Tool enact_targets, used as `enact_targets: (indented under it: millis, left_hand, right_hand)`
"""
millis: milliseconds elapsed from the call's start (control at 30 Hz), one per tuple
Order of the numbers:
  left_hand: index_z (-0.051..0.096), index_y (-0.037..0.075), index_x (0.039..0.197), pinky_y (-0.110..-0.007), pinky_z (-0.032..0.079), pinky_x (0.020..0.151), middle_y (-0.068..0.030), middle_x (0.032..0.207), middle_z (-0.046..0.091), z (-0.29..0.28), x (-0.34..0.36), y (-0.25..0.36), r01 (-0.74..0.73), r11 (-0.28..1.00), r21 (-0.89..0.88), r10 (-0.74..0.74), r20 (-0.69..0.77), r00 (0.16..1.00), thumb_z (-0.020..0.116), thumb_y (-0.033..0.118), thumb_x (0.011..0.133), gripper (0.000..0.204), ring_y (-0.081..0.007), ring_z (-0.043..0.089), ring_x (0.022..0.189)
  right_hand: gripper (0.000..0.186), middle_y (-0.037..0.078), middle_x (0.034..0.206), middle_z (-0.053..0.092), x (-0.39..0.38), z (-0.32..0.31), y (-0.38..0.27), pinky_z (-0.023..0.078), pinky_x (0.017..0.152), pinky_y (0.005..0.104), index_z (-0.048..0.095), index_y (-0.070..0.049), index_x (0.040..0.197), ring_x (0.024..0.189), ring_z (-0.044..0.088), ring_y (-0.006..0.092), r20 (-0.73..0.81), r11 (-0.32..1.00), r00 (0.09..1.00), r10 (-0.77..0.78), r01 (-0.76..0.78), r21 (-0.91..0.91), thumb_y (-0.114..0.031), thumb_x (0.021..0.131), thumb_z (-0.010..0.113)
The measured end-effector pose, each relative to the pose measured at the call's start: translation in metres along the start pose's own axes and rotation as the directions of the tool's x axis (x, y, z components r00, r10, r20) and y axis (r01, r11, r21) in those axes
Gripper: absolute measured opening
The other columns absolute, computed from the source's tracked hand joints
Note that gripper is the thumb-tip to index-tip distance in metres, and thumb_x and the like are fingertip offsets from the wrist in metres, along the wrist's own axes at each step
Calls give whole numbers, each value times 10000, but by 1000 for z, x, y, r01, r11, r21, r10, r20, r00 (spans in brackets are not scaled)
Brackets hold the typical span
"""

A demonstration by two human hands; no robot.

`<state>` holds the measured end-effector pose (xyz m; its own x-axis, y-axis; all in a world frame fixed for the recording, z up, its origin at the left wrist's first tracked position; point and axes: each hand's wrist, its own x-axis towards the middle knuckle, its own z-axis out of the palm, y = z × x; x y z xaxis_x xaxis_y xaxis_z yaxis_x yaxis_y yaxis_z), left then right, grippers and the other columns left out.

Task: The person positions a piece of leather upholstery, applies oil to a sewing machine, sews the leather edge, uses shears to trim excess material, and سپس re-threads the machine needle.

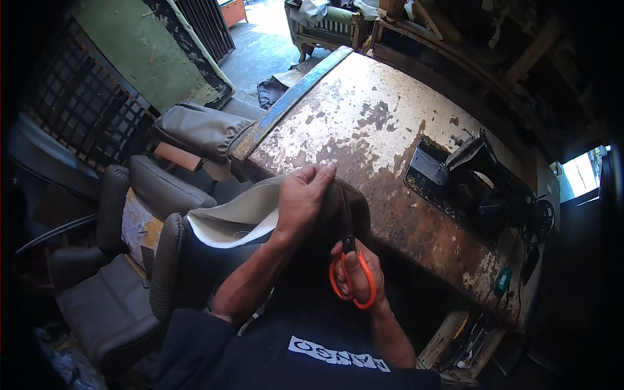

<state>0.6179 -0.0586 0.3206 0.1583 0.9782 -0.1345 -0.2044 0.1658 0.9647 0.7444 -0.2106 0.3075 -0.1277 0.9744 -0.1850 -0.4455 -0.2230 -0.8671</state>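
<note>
Between the pinched fingers [323,174] of your left hand [299,205] is the edge of the cloth [257,203], its pale side hanging in a fold to their left and its brown side to their right. Below and right of them, your right hand's [361,272] fingers wrap the orange handles of the scissors [349,242], blades pointing up by the brown side, though I cannot tell whether they touch it. Beyond both sets of fingers lies the worn surface [305,140], a sewing machine [504,179] to their right and a chair [110,299] to their left.
</note>
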Motion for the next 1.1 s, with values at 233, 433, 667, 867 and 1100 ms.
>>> enact_targets:
  millis: [233,433,667,867,1100]
  left_hand:
    - [641,88,769,-196,286,450,93,638,541,-4,3,0,18,1000,8,-18,39,999,672,222,1039,303,19,394,509]
    - [660,81,793,-195,296,465,92,661,555,-3,2,-3,1,1000,0,-1,44,999,672,226,1039,286,20,401,526]
    - [682,54,807,-212,321,479,80,652,555,-5,-3,6,7,999,35,-8,47,999,682,277,1030,315,8,426,552]
    - [694,49,852,-194,339,480,78,683,574,-1,-9,10,20,1000,-20,-20,36,999,682,236,1034,261,13,444,549]
    - [705,37,868,-190,357,497,74,699,592,-1,-7,7,21,1000,-21,-20,46,999,685,235,1032,257,14,461,570]
  right_hand:
    - [564,-35,610,497,7,-10,13,358,414,223,584,-16,1089,477,473,37,-13,961,993,-121,114,-251,-571,998,619]
    - [587,-25,604,525,6,-15,22,390,473,234,616,-24,1101,502,506,42,-52,959,990,-130,112,-262,-599,981,632]
    - [555,39,679,592,9,-18,39,509,600,305,652,-44,1131,605,625,152,-84,805,951,-297,202,-558,-568,953,693]
    - [580,44,681,597,15,-10,49,510,589,296,673,-20,1151,610,640,152,-91,737,888,-450,312,-599,-559,938,716]
    - [651,13,689,592,14,-15,48,489,537,276,645,-7,1170,580,606,114,-69,780,909,-411,311,-543,-616,939,676]
